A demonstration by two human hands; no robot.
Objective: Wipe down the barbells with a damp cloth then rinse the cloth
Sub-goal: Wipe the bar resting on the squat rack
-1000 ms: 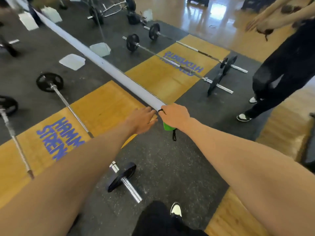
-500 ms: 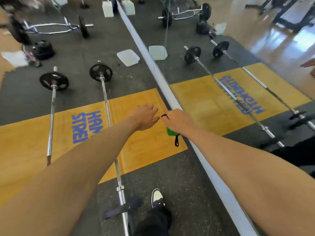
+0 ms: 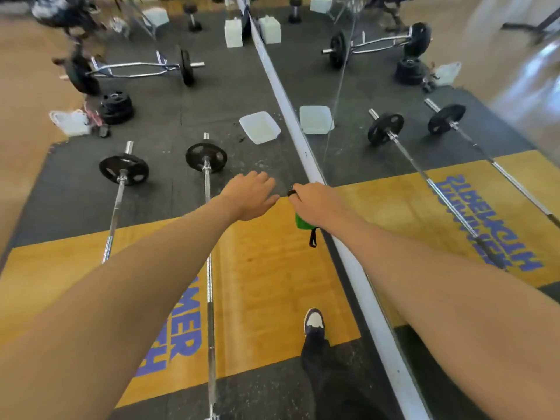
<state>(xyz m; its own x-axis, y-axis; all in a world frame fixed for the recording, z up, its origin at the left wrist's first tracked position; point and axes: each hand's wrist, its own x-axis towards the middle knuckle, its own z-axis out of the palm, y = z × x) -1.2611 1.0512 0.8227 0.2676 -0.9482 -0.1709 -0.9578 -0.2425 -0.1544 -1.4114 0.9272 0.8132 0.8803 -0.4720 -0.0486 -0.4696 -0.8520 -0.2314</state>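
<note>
Lying side by side on the floor at left: two chrome barbells [image 3: 208,237], black plates at the far ends, shafts crossing a yellow platform [image 3: 272,283]. Farther off, beside the mirror [image 3: 378,95], a white tray [image 3: 259,127], contents unclear. Left hand [image 3: 250,195] stretched forward, palm down, fingers loose, holding nothing. Right hand [image 3: 318,203] fisted round a green cloth [image 3: 301,221], black loop dangling below.

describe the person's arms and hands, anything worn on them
Left forearm and right forearm are bare to the frame edge: no sleeves, gloves, watch or wristband. The left hand wears nothing. On the right hand a small black band sits at the forefinger; ring or strap loop, cannot tell.
</note>
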